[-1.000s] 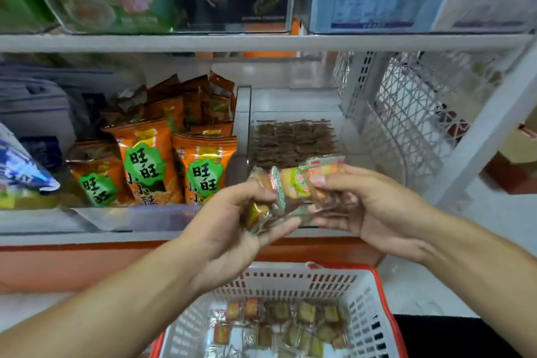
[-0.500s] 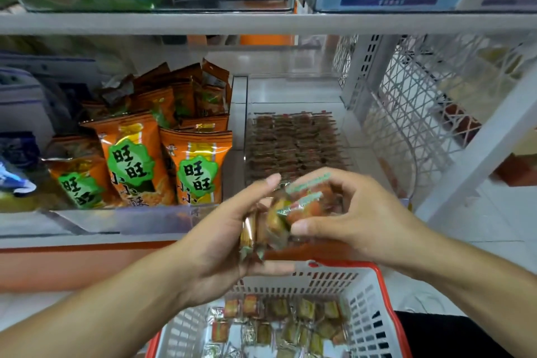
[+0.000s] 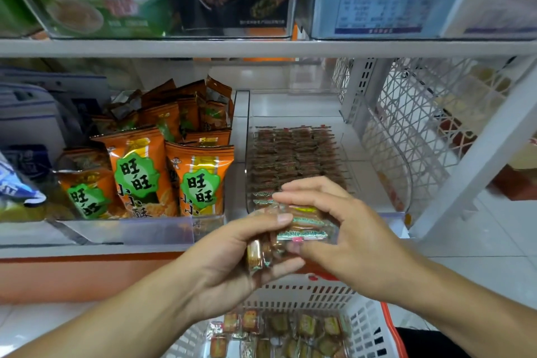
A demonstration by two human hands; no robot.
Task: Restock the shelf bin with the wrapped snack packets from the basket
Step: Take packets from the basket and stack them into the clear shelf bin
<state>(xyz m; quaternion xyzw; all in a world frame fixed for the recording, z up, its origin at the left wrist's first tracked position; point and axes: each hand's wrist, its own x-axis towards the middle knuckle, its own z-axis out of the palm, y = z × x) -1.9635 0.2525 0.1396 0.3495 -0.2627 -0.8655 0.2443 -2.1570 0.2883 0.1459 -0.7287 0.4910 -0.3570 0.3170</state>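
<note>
Both hands hold a small stack of clear-wrapped snack packets (image 3: 300,225) in front of the shelf edge. My left hand (image 3: 232,264) grips the stack's lower left end between thumb and fingers. My right hand (image 3: 345,227) pinches its right side, fingers on top and thumb underneath. Just behind the hands stands the clear shelf bin (image 3: 404,171), with rows of the same packets (image 3: 293,154) on its floor. Below, the white basket with a red rim (image 3: 369,322) holds several loose packets (image 3: 279,334).
Orange snack bags (image 3: 197,180) fill the clear bin to the left. A white lattice panel (image 3: 421,125) and a slanted white post (image 3: 476,171) close the shelf's right side. The shelf above (image 3: 261,48) carries boxed goods.
The hands have turned the packets from a loose fan into a tighter flat stack and kept them in front of the clear bin. The view has shifted slightly.
</note>
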